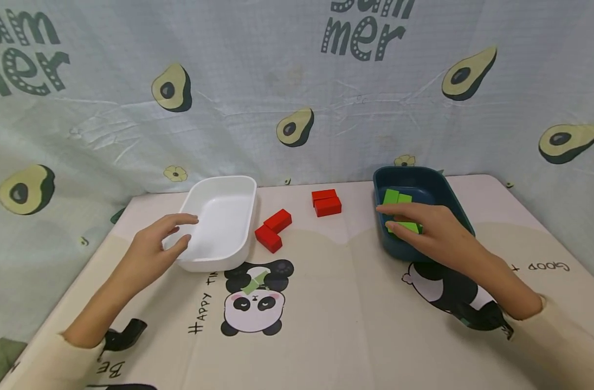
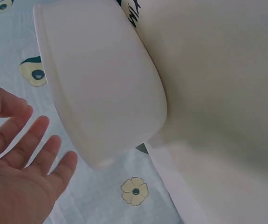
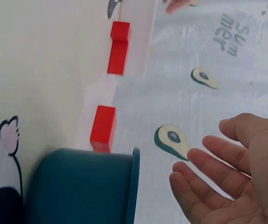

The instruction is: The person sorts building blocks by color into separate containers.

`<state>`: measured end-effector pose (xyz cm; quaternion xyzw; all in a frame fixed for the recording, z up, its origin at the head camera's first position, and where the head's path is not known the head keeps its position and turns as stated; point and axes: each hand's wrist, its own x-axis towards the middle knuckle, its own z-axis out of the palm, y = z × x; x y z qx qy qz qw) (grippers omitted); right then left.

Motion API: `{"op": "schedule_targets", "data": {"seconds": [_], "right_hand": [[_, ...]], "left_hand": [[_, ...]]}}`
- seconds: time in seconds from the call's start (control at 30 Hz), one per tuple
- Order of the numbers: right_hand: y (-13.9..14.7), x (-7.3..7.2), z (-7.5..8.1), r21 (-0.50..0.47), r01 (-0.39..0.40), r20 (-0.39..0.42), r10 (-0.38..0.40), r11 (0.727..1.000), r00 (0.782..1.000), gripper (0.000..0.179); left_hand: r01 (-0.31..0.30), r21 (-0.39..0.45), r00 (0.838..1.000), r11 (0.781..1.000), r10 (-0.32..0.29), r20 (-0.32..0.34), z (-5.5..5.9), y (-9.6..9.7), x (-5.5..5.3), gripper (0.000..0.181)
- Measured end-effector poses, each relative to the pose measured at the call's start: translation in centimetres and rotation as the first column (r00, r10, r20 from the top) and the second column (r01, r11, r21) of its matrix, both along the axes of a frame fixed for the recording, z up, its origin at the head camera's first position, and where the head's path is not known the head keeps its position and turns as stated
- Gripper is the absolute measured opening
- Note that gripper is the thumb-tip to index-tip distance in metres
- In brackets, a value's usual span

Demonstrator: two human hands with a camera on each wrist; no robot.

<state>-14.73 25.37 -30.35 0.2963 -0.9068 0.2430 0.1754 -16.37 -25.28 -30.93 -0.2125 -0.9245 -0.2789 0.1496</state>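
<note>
My left hand (image 1: 153, 246) hovers at the left rim of a white tub (image 1: 224, 216), its fingers relaxed and spread with nothing between them. In the left wrist view the side of that tub stands just beyond the fingertips (image 2: 68, 161). Over the dark teal tub (image 1: 453, 208) is my right hand (image 1: 436, 233), thumb and fingers apart, holding nothing. Several green blocks (image 1: 391, 196) lie inside the teal tub, partly hidden beneath this hand. The right wrist view shows its loose fingers (image 3: 217, 170) above the tub's rim.
Between the tubs lie two pairs of red blocks, one pair (image 1: 272, 232) close to the white tub and another pair (image 1: 327, 203) farther back. The table cover (image 1: 326, 325) has printed pandas. A patterned cloth (image 1: 238, 76) hangs behind the table.
</note>
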Motion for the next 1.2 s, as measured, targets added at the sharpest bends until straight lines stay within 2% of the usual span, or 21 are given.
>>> {"op": "schedule_targets", "data": {"seconds": [0.13, 0.23, 0.37, 0.47, 0.57, 0.67, 0.8, 0.93, 1.0, 1.07, 1.2], "right_hand": [[-0.7, -0.6, -0.1, -0.015, -0.010, 0.021, 0.010, 1.000, 1.000, 0.038], [-1.2, -1.1, -0.3, -0.031, -0.010, 0.056, 0.012, 0.999, 0.998, 0.036], [-1.8, -1.7, -0.7, -0.053, -0.023, 0.088, 0.027, 0.998, 0.996, 0.035], [-2.4, -2.1, -0.7, -0.065, -0.023, 0.115, 0.030, 0.998, 0.993, 0.034], [-3.0, -2.5, -0.6, -0.061, -0.006, 0.150, 0.015, 0.998, 0.989, 0.035], [-3.6, -2.9, -0.3, -0.053, 0.016, 0.185, -0.006, 0.998, 0.983, 0.037], [-4.3, -3.6, -0.1, -0.077, 0.034, 0.244, -0.014, 0.996, 0.970, 0.041], [-5.4, -4.4, -0.2, -0.109, 0.068, 0.303, -0.032, 0.992, 0.953, 0.041], [-6.0, -4.7, -0.2, -0.111, 0.097, 0.323, -0.057, 0.989, 0.945, 0.041], [-6.7, -5.0, -0.3, -0.117, 0.120, 0.336, -0.074, 0.986, 0.939, 0.041], [-8.1, -5.5, -0.9, -0.140, 0.157, 0.351, -0.099, 0.978, 0.931, 0.041]], "left_hand": [[-0.052, 0.027, 0.998, 0.998, 0.051, 0.031, -0.2, -1.0, -0.2, 0.037], [-0.086, 0.065, 0.992, 0.994, 0.079, 0.099, -0.4, -1.8, -0.4, 0.042], [-0.120, 0.112, 0.967, 0.986, 0.091, 0.238, -0.5, -2.9, -0.6, 0.046], [-0.121, 0.126, 0.945, 0.985, 0.075, 0.319, -0.7, -3.7, -0.8, 0.049], [-0.108, 0.160, 0.925, 0.981, 0.040, 0.378, -0.8, -4.3, -1.1, 0.052], [-0.085, 0.239, 0.906, 0.967, -0.025, 0.423, -1.1, -4.9, -1.7, 0.054], [-0.049, 0.332, 0.892, 0.942, -0.109, 0.439, -1.6, -5.7, -2.9, 0.055], [-0.036, 0.371, 0.880, 0.928, -0.147, 0.452, -2.0, -6.6, -3.8, 0.050], [-0.036, 0.392, 0.867, 0.919, -0.166, 0.469, -2.2, -7.0, -4.2, 0.046], [-0.034, 0.425, 0.849, 0.905, -0.198, 0.490, -2.5, -7.4, -4.4, 0.043], [-0.047, 0.538, 0.806, 0.841, -0.287, 0.518, -2.9, -7.7, -4.8, 0.039]]}}
